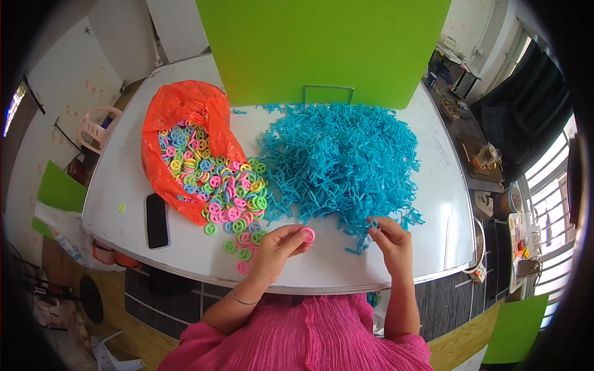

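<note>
Between the thumb and fingers of my left hand (279, 249) is a small pink plastic wheel (308, 234), held just above the table's near part. My right hand (391, 242) pinches a small blue plastic piece (373, 224) at the front edge of a big heap of like blue pieces (346, 157). Left of the heap, an orange-red plastic bag (189, 96) lies with its mouth open. Pink, green, yellow and blue wheels (213, 179) spill from it toward my left hand. The two hands are apart.
A black phone (157, 221) lies left of the wheels on the white table (117, 167). One yellow-green wheel (122, 208) sits alone farther left. A tall green board (322, 49) stands behind the blue heap, with a metal wire loop (328, 87) at its foot.
</note>
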